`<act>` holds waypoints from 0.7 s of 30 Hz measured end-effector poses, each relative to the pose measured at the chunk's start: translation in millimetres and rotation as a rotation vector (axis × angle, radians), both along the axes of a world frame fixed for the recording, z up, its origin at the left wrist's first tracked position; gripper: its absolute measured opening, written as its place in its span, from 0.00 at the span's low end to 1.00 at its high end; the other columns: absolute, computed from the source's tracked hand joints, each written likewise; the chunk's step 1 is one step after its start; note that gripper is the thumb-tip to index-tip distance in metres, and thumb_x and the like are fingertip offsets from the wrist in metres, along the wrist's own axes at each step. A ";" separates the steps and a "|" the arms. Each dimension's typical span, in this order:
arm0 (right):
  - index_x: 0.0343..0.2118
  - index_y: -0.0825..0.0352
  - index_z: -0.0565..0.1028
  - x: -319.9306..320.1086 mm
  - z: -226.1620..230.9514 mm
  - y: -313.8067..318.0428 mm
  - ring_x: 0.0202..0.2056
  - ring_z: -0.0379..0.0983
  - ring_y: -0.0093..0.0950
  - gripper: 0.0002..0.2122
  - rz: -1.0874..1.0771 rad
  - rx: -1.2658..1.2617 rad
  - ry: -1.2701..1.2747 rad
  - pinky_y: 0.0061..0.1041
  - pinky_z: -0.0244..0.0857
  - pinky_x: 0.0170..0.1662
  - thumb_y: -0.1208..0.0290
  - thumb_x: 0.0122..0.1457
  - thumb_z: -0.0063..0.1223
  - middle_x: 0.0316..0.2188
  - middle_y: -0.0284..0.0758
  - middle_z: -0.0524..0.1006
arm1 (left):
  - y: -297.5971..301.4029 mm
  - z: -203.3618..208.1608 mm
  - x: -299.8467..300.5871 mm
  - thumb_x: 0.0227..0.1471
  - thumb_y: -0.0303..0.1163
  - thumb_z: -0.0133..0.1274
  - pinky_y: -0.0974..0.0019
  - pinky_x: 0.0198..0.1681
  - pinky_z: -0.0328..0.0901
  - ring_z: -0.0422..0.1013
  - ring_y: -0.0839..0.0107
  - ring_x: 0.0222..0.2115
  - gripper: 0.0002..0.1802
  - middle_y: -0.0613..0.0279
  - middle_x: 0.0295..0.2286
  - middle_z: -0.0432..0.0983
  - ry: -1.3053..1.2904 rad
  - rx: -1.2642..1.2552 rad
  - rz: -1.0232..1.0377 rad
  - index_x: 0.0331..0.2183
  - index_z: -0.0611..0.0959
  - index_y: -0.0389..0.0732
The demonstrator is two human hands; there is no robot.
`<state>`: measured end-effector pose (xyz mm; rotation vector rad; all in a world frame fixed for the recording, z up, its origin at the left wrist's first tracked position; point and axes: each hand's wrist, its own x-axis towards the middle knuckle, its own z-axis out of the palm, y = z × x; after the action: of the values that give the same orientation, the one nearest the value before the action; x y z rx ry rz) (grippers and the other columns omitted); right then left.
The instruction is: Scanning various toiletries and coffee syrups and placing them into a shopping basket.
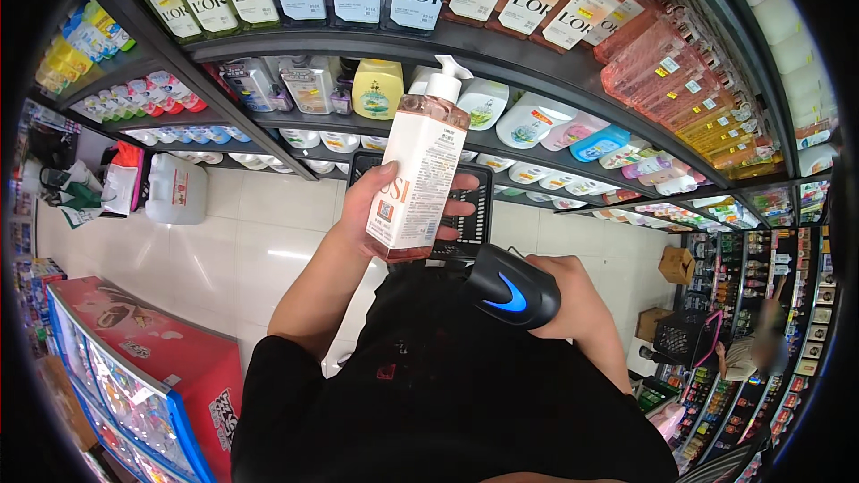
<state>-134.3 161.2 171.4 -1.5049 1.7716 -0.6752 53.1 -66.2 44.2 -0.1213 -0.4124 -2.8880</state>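
Note:
My left hand (371,201) is wrapped round a square pump bottle (420,179) with pinkish contents, a white label and a white pump top. The bottle is tilted, its back label with small print and a square code facing me. In my right hand (573,295) is a black handheld barcode scanner (512,286) with a blue curved stripe. The scanner's head lies just below and to the right of the bottle, apart from it. Part of the right hand's fingers is hidden behind the scanner. Behind the bottle, a black plastic basket (480,201) shows in part.
Ahead runs a dark shelf (295,40) with several pump bottles above and rounded bottles below. On the tiled floor at left stands a white jug (176,190). A red chest freezer (157,331) is at lower left. Far right, another person (752,358) is near a black basket (682,337).

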 end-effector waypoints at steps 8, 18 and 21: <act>0.42 0.68 0.79 -2.8 -3.0 10.1 0.33 0.79 0.48 0.25 0.038 -0.123 0.053 0.39 0.73 0.37 0.68 0.35 0.70 0.29 0.43 0.80 | 9.4 2.7 -6.4 0.59 0.57 0.53 0.38 0.55 0.72 0.67 0.41 0.60 0.50 0.36 0.64 0.60 0.031 -0.098 0.006 0.70 0.55 0.36; 0.35 0.69 0.78 -41.1 -25.7 51.2 0.28 0.77 0.46 0.17 -0.028 -0.448 -0.027 0.35 0.71 0.33 0.71 0.40 0.70 0.28 0.41 0.78 | 34.6 66.1 -101.4 0.52 0.30 0.60 0.57 0.51 0.73 0.74 0.62 0.50 0.46 0.51 0.55 0.71 -0.225 -0.730 0.625 0.68 0.57 0.37; 0.35 0.70 0.79 -60.2 -28.9 66.8 0.28 0.78 0.44 0.17 -0.078 -0.505 -0.114 0.33 0.71 0.33 0.73 0.40 0.70 0.28 0.41 0.78 | 36.0 95.3 -155.7 0.52 0.24 0.63 0.60 0.63 0.61 0.66 0.67 0.59 0.51 0.53 0.60 0.66 -0.156 -0.960 0.887 0.70 0.52 0.36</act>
<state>-194.6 228.0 142.5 -1.6801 1.6525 -1.2958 -102.5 -30.2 139.5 0.1158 -1.4121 -1.6516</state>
